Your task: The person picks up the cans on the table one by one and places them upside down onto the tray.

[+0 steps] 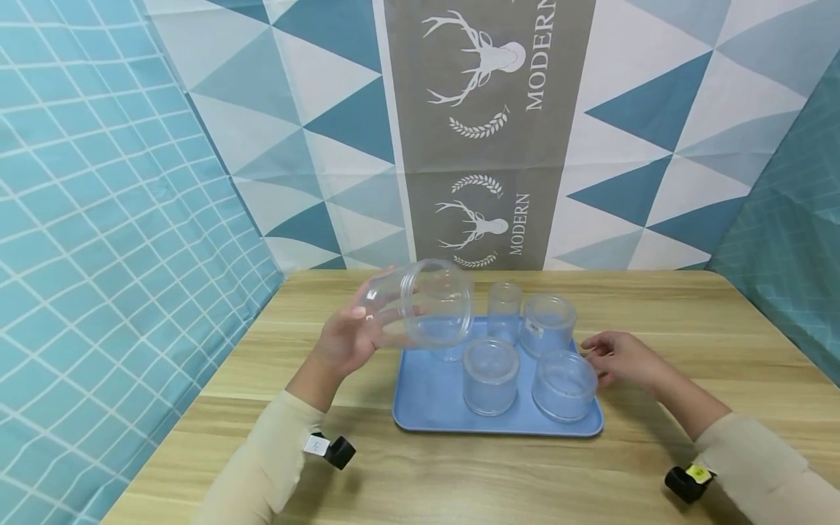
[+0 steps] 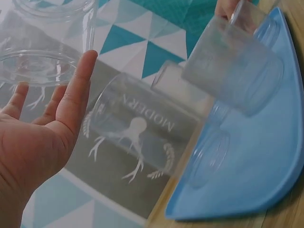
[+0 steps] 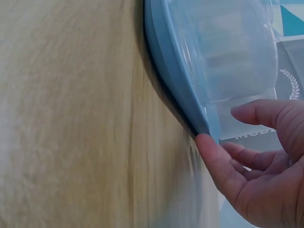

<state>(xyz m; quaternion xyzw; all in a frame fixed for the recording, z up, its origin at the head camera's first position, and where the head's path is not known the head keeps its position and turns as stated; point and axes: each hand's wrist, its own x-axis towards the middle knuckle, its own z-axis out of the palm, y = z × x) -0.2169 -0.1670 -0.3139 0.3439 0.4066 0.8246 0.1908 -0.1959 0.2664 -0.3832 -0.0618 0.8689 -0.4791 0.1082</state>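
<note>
My left hand (image 1: 351, 335) holds a large clear jar (image 1: 441, 310) tipped on its side above the left part of a blue tray (image 1: 426, 401). Fingers show through its transparent wall. On the tray stand a clear jar at the front middle (image 1: 490, 379), a wide one at the front right (image 1: 564, 388), another at the back right (image 1: 548, 328) and a tall narrow one (image 1: 504, 313). A further clear container is partly hidden behind the held jar. My right hand (image 3: 266, 166) is at the tray's right edge; a fingertip touches the rim, with the thumb apart from it.
The tray lies on a wood-grain table (image 1: 459, 481). Behind the table hangs a patterned cloth (image 1: 479, 146) with deer heads and triangles. A blue checked cloth (image 1: 98, 219) is on the left, and a green cloth (image 1: 787, 240) on the right.
</note>
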